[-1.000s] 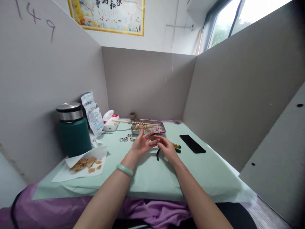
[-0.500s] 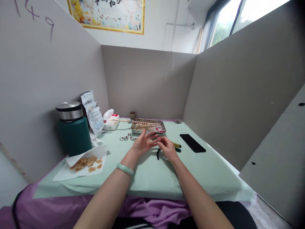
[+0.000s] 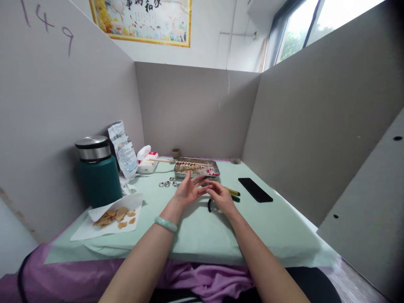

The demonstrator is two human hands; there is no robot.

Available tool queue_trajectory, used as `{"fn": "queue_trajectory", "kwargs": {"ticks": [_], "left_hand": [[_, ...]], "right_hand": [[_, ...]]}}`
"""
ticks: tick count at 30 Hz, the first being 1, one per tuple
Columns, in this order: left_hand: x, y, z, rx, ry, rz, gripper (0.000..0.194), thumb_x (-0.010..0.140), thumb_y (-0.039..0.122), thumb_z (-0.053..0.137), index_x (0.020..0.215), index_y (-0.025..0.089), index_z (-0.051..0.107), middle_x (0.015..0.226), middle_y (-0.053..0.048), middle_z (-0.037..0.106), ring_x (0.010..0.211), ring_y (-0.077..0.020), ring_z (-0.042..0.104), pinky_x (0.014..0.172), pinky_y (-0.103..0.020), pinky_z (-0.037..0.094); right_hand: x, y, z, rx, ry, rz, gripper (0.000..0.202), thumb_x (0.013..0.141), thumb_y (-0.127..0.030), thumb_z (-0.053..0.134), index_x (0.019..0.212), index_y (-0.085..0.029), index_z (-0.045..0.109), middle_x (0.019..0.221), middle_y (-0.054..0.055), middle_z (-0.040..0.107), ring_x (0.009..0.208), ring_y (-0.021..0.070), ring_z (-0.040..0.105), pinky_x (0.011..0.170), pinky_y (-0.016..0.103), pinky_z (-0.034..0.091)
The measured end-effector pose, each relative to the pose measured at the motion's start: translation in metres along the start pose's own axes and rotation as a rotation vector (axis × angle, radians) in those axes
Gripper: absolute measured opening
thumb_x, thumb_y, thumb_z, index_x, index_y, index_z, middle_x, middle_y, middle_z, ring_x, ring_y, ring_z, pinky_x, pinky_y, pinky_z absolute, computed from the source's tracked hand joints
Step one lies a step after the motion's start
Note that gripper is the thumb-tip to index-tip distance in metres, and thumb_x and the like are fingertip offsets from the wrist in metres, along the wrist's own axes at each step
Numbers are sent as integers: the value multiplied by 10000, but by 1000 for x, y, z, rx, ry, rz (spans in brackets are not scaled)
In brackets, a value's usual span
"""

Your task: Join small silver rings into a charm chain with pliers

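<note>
Green cloth (image 3: 205, 235) lies beneath the left hand (image 3: 187, 192) and right hand (image 3: 223, 199), fingers (image 3: 216, 187) meeting.

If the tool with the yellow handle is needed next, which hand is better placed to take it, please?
Probably the right hand: it is closest to the yellow handle. The left hand is farther away, with the right hand between.

A: Left side?
B: Green flask (image 3: 99, 181) is standing upright; a silvery pouch (image 3: 123, 151) is tilting just beside it.
A: Nearer in?
B: Brown chips (image 3: 110, 216) are lying on white paper (image 3: 88, 232).
A: Right?
B: Black phone (image 3: 255, 190) is lying flat. Framed picture (image 3: 142, 21) is hanging beyond.
</note>
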State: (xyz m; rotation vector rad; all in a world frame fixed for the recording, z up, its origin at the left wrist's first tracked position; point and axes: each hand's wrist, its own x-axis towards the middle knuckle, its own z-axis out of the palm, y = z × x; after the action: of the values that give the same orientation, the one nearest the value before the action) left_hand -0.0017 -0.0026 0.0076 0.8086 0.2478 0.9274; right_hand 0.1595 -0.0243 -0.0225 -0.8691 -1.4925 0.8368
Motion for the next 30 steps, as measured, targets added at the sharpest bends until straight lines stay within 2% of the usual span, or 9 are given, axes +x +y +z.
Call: {"fn": "queue_trajectory", "kwargs": {"ticks": [4, 9, 13, 17, 20, 22, 26, 30], "left_hand": [[0, 1, -4, -18, 0, -10, 608, 818, 618, 385, 1085, 103, 569, 1101, -177, 617, 930, -271, 643, 872, -404, 442], [1, 0, -4, -6, -4, -24, 581, 831, 589, 394, 1097, 100, 562, 1113, -180, 614, 929, -258, 642, 892, -404, 435], [2, 2, -7, 32, 62, -32, 529, 843, 548, 416, 1065, 97, 581, 1098, -187, 619, 921, -255, 644, 891, -412, 442], [0, 1, -9, 150, 173, 28, 387, 812, 436, 554, 1023, 116, 607, 1088, -169, 628, 910, -245, 646, 877, -398, 456], [-1, -4, -9, 303, 160, 110, 328, 743, 309, 671, 1027, 155, 617, 1050, -134, 645, 864, -218, 650, 824, -378, 473], [0, -8, -8, 431, 138, 117, 309, 697, 258, 715, 976, 148, 639, 964, -121, 663, 810, -197, 646, 763, -344, 480], [2, -12, -4, 583, 160, 119, 205, 659, 246, 736, 801, 124, 653, 783, -96, 665, 728, -173, 625, 659, -283, 465], [2, -11, -2, 582, 213, 125, 197, 666, 269, 725, 785, 137, 639, 777, -90, 662, 758, -184, 626, 662, -287, 464]], "right_hand": [[0, 2, 1, 34, -10, 28, 386, 730, -382, 600, 1079, -217, 609, 794, 9, 585, 611, 117, 502, 568, 258, 418], [2, 3, 2, 43, 49, 49, 325, 716, -388, 616, 985, -205, 619, 751, -3, 571, 519, 86, 445, 509, 243, 383], [2, 0, 1, 33, 69, 40, 323, 717, -401, 620, 961, -189, 615, 734, 5, 583, 529, 91, 452, 509, 237, 385], [1, -2, -2, 53, 99, 90, 371, 754, -437, 570, 1010, -169, 600, 725, 18, 612, 518, 98, 485, 492, 234, 385], [0, -1, -1, 53, 49, 95, 360, 767, -440, 555, 1005, -170, 580, 763, 29, 641, 509, 105, 519, 476, 235, 382], [0, -1, 0, 37, 50, 86, 326, 760, -438, 568, 956, -177, 556, 725, 17, 642, 479, 107, 521, 466, 236, 380], [0, -2, 1, -9, 77, 70, 295, 745, -452, 581, 856, -182, 537, 658, 1, 624, 454, 108, 523, 462, 235, 386], [-1, -5, 1, 25, 52, 77, 302, 775, -465, 537, 887, -184, 540, 729, 16, 641, 467, 105, 528, 462, 237, 391]]}}
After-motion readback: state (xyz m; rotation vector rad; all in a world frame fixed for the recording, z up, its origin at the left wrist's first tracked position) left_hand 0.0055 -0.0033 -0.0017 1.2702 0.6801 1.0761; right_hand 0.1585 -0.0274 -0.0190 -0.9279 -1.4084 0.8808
